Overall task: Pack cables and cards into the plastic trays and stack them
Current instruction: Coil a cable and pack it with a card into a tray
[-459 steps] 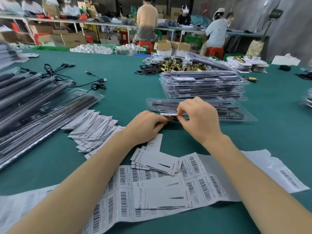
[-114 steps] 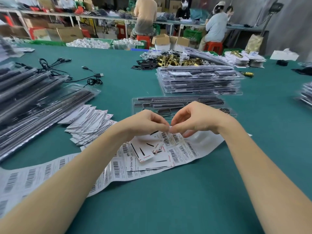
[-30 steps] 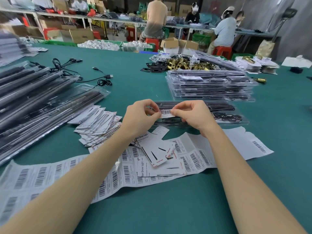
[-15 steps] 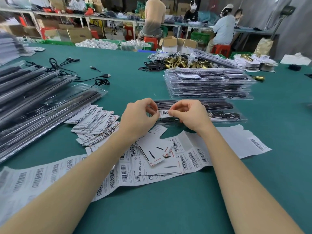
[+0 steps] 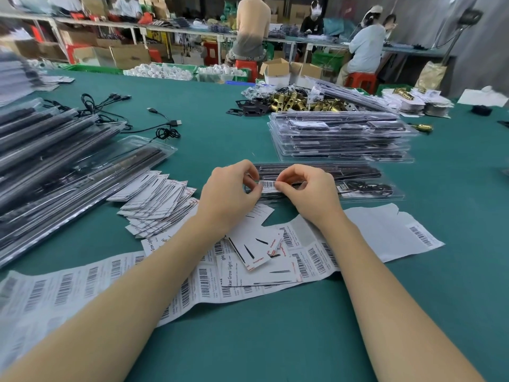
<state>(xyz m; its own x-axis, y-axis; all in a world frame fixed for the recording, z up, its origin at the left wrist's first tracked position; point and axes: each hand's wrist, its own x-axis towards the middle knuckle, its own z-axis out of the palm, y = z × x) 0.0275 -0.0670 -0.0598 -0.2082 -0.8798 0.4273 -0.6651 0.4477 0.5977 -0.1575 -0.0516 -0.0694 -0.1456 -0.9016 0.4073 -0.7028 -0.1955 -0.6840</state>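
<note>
Head view: both hands pinch barcode sticker (cards read "Grow Light").

A packing workshop or small factory floor. A long green-covered table carries stacks of filled clear plastic trays, fanned product cards, sheets of barcode labels, loose USB cables and a heap of brass fittings. Behind it, several workers sit on red stools at a second bench, among open cardboard cartons, green crates and shelving stacked with boxes.
</note>
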